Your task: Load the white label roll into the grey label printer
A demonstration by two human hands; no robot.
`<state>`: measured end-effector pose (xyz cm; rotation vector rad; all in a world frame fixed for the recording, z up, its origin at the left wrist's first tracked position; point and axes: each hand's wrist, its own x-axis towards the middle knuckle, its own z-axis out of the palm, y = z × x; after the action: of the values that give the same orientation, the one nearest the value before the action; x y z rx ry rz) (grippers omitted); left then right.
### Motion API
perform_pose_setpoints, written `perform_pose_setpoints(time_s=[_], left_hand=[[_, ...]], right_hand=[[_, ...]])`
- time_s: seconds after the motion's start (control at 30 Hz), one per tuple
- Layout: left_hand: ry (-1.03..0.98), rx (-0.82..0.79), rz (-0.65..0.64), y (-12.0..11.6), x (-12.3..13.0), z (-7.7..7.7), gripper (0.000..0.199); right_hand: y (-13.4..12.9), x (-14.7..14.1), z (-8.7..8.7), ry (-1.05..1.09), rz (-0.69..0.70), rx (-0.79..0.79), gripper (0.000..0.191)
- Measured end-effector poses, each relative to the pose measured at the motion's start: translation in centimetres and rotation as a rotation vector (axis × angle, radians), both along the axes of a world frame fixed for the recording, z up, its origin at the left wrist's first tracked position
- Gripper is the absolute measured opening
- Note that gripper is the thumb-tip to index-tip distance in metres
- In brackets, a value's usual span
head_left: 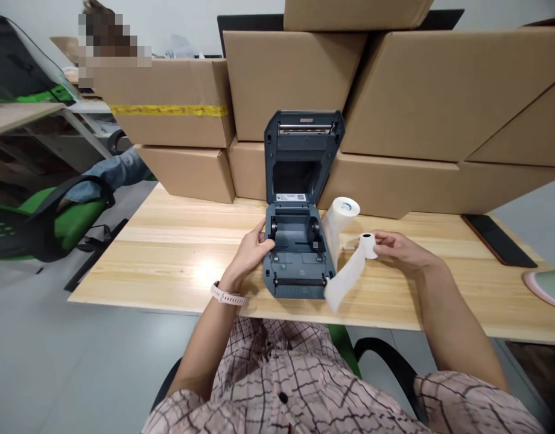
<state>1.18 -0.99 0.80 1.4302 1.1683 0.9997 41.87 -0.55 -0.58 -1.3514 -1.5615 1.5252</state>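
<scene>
Before stacked cartons (291, 84), on pale wood (160, 259), right fingers (376, 246) pinch a small roll (368, 245); left (254, 248) grip a printer (292, 253)

Even, fairly bright indoor light leaves a white glare patch on the left of the wooden table (160, 253), with soft shadows; wide-angle distortion stretches the picture's edges, and its top left is pixelated.

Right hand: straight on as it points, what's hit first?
Past the small paper roll it holds, the right hand would probably meet the larger white roll by the printer; depth is unclear.
</scene>
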Motion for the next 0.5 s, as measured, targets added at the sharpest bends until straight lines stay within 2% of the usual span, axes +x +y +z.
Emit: perform_pose_setpoints(time_s=[0.07,0.13,0.2,0.27,0.3,0.37,0.5], left_hand=[[-0.013,0.0,0.005,-0.1,0.1,0.1,0.07],[-0.023,-0.001,0.006,-0.2,0.1,0.1,0.071],[-0.029,-0.006,0.005,-0.2,0.1,0.0,0.07],[-0.029,-0.014,0.005,-0.2,0.1,-0.1,0.07],[-0.028,-0.018,0.007,-0.1,0.1,-0.2,0.07],[-0.026,-0.023,0.011,0.0,0.0,-0.3,0.071],[-0.006,-0.018,0.018,0.2,-0.1,-0.6,0.072]], right_hand=[[-0.2,-1.7,1.7,0.088,0.093,0.086,0.055],[-0.6,-4.3,4.4,0.109,0.198,0.233,0.049],[-1.0,-7.9,7.1,-0.012,0.272,0.409,0.041],[-0.9,-11.8,9.0,-0.25,0.318,0.607,0.034],[-0.5,-13.6,9.4,-0.367,0.353,0.701,0.033],[0.5,-16.5,9.3,-0.562,0.429,0.832,0.031],[2.3,-18.8,6.9,-0.756,0.567,0.885,0.026]])
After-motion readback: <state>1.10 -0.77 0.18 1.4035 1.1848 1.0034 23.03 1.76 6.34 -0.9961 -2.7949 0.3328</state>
